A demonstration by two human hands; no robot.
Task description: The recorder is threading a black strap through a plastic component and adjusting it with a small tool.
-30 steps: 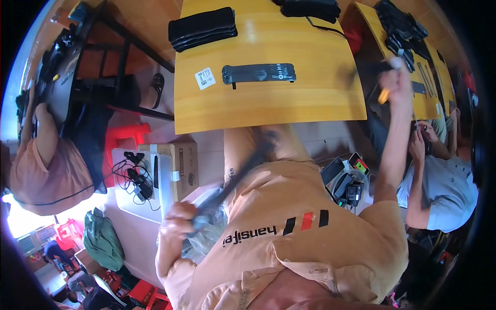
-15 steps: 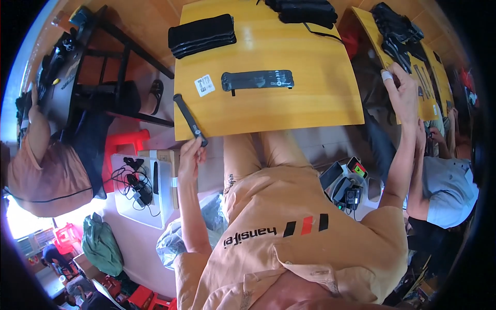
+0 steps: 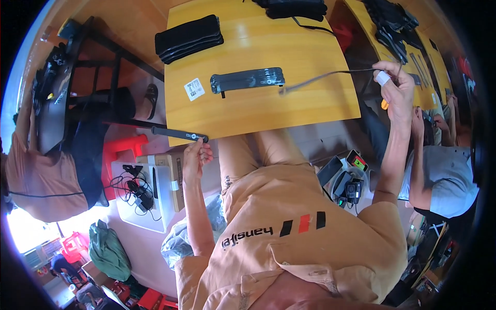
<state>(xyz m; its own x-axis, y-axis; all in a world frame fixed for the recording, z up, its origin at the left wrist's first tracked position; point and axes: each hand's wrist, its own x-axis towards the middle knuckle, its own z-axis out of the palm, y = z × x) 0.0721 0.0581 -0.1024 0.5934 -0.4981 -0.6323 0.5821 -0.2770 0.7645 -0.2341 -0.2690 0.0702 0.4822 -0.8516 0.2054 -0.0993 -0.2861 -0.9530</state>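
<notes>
My left hand [image 3: 197, 156], at the table's near left edge, pinches one end of a short black strap [image 3: 178, 135] with a pale print on it. My right hand [image 3: 397, 95], a white wrap on one finger, is raised beyond the table's right edge. It grips a long thin dark strip [image 3: 330, 76], whose blurred free end hangs over the table. A small orange piece [image 3: 385, 104] shows beneath that hand; what it belongs to is hidden. Between the hands, a flat black padded band [image 3: 247, 79] with pale print lies on the tabletop, beside a white printed label [image 3: 195, 89].
The yellow table [image 3: 305, 111] bears a stack of black bands [image 3: 188, 37] at the far left and a black bundle [image 3: 294, 8] at the far right. By my legs stand a clear bin with cables [image 3: 165, 206] and a tub of devices [image 3: 361, 181]. Co-workers sit either side.
The thin dark strip has come into view in my right hand. My left hand has turned the black strap from steep to nearly level. The whole view has shifted slightly.
</notes>
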